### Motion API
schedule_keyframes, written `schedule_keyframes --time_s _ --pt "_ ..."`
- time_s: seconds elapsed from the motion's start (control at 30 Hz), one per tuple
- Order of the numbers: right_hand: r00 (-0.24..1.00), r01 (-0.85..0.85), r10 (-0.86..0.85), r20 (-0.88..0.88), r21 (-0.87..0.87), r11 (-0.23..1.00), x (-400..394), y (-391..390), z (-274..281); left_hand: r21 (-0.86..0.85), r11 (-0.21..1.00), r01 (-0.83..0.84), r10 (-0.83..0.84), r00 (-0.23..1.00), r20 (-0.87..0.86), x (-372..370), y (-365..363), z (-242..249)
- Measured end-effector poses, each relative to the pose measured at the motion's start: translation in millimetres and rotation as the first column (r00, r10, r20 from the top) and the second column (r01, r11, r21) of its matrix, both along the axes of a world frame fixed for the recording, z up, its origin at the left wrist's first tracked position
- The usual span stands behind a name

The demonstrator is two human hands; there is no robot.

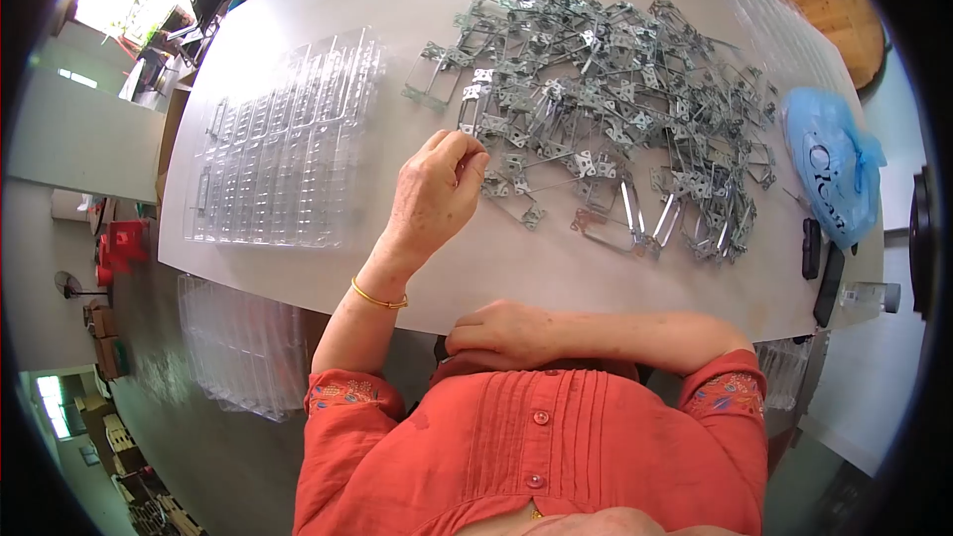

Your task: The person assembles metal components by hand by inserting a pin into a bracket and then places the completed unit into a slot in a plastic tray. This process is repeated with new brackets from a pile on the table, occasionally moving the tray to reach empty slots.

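Note:
My left hand, with a gold bracelet at the wrist, is raised over the table at the left edge of a heap of metal brackets. Its fingers are closed in a pinch; what they hold, if anything, is hidden. Just beyond the knuckles lies an upright bracket. My right hand rests at the table's near edge against my body, its fingers curled together and their inner side out of sight. Left of the heap lie clear plastic trays with rows of compartments, a few thin metal parts in them.
A blue plastic bag sits at the table's right side, near a black object and a clear bottle. More clear plastic lies at the far right. Stacked clear trays stand below the table's left edge.

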State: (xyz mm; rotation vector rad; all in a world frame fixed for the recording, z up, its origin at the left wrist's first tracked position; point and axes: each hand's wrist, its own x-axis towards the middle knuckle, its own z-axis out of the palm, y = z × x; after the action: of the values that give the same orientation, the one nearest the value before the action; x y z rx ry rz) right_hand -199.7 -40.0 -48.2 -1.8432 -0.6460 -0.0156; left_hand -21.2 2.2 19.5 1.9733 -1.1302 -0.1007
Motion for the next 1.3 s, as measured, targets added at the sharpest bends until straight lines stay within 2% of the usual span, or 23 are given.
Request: schedule_keyframes --time_s 0.03,0.17,0.37,0.43,0.57,0.63,0.83,0.97,1.03,1.27,1.3 --pt "0.999 0.021 -0.024 0.045 0.061 0.998 -3.4 -0.9 -3.3 0.021 1.0 0.005 -0.004 1.0 -0.005 -1.8 -1.8 -4.7" --pt "0.996 0.033 -0.039 0.08 0.078 0.996 -6.3 -4.1 -5.6 0.02 1.0 -0.014 0.013 0.999 0.04 -0.6 -8.7 -16.6" --pt "0.99 -0.018 0.021 0.137 -0.018 1.0 -8.5 -4.8 -12.2 0.138 0.987 -0.083 0.073 0.994 0.075 -10.7 -27.6 -17.7" --pt "0.984 -0.012 0.003 0.178 0.048 0.999 -8.8 -3.7 -14.0 0.153 0.98 -0.126 0.08 0.958 0.277 -15.2 -38.5 -21.6" --pt "0.981 0.006 -0.011 0.194 0.022 1.0 -13.9 -1.8 -11.7 0.216 0.968 -0.129 0.046 0.936 0.35 -24.5 -55.3 -23.5" --pt "0.984 -0.021 0.018 0.178 0.018 1.0 -14.5 -1.6 -11.4 0.327 0.935 -0.138 0.03 0.949 0.314 -24.8 -59.1 -26.9" --pt "0.977 0.001 -0.009 0.212 0.038 0.999 -9.9 -1.5 -16.6 0.346 0.927 -0.146 0.055 0.964 0.259 -18.7 -68.4 -20.7" --pt "0.971 0.011 -0.022 0.238 0.044 0.999 -9.4 -1.0 -18.0 0.361 0.917 -0.169 0.059 0.953 0.297 -17.4 -76.8 -20.2" --pt "0.976 -0.011 0.018 0.218 -0.033 0.999 -8.9 -1.6 -19.6 0.391 0.898 -0.202 0.079 0.948 0.31 -16.6 -79.3 -21.4" --pt "0.974 -0.013 0.009 0.228 0.015 1.0 -10.1 -3.4 -17.7 0.359 0.905 -0.23 0.099 0.933 0.347 -18.4 -82.7 -14.4" --pt "0.976 -0.021 0.017 0.219 0.016 1.0 -10.2 -3.7 -17.3 0.302 0.924 -0.236 0.116 0.923 0.367 -18.5 -83.0 -13.4"
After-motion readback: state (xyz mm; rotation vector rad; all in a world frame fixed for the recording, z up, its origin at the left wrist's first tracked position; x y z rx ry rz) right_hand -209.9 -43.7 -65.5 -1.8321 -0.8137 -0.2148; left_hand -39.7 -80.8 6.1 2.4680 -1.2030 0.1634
